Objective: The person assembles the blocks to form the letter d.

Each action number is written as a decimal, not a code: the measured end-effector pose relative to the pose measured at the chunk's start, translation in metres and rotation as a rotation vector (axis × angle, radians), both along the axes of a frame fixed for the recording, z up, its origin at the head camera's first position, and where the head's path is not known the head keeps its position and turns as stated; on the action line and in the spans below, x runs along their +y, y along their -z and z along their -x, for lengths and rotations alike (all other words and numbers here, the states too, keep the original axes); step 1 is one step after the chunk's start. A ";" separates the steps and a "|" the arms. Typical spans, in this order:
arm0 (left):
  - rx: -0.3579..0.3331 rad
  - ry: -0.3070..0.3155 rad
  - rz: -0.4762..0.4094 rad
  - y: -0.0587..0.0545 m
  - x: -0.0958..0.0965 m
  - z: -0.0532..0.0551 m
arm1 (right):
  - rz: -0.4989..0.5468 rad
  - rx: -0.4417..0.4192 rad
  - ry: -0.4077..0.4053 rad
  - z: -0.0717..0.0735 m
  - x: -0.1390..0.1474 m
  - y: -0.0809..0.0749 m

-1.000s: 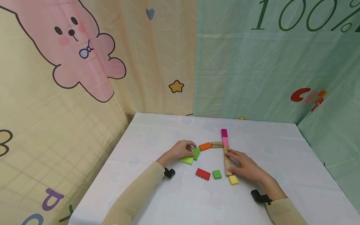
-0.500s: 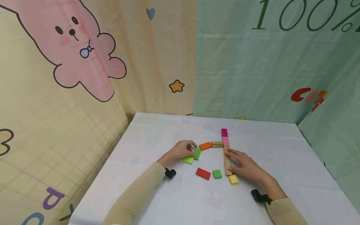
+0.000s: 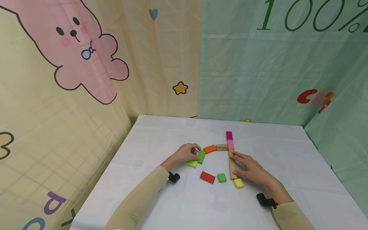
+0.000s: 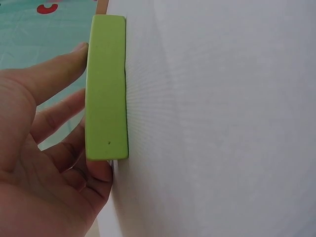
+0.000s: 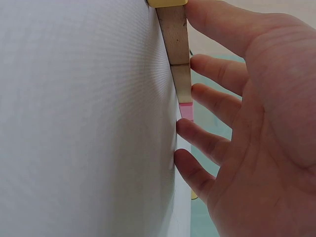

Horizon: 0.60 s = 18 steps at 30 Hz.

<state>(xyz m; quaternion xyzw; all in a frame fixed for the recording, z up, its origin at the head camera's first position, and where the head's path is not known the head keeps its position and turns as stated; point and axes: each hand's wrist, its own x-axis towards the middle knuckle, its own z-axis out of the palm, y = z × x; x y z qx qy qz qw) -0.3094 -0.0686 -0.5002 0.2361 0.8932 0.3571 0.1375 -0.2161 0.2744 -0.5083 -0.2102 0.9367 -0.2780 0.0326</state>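
My left hand (image 3: 185, 152) curls over the left end of a block arrangement, its thumb and index finger pinching a green block (image 3: 202, 156). Beside it, partly under the hand, lies a light-green block (image 4: 107, 89), large in the left wrist view and hiding the green one. My right hand (image 3: 253, 169) rests along a strip of plain wooden blocks (image 3: 232, 166) with spread, fairly straight fingers. The right wrist view shows its thumb near a yellow block (image 5: 168, 2) and fingertips by the wooden blocks (image 5: 177, 44). A pink block (image 5: 186, 109) follows beyond.
An orange block (image 3: 210, 149) and wooden pieces (image 3: 222, 147) lead to the pink block, with a magenta block (image 3: 229, 135) beyond. Nearer me, a red block (image 3: 207, 177) and a small green block (image 3: 222, 178) lie on the white table (image 3: 172, 204). Printed curtains (image 3: 166, 57) stand behind.
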 end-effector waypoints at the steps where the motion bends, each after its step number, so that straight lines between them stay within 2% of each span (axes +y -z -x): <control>1: 0.000 0.000 0.000 0.000 0.000 0.000 | -0.003 0.000 0.002 0.000 0.000 0.000; 7: -0.001 0.011 -0.015 0.000 -0.001 0.001 | -0.010 0.000 0.004 0.001 0.000 0.001; 18: -0.067 0.010 -0.050 -0.003 -0.012 0.002 | -0.012 0.005 -0.004 0.002 0.001 0.002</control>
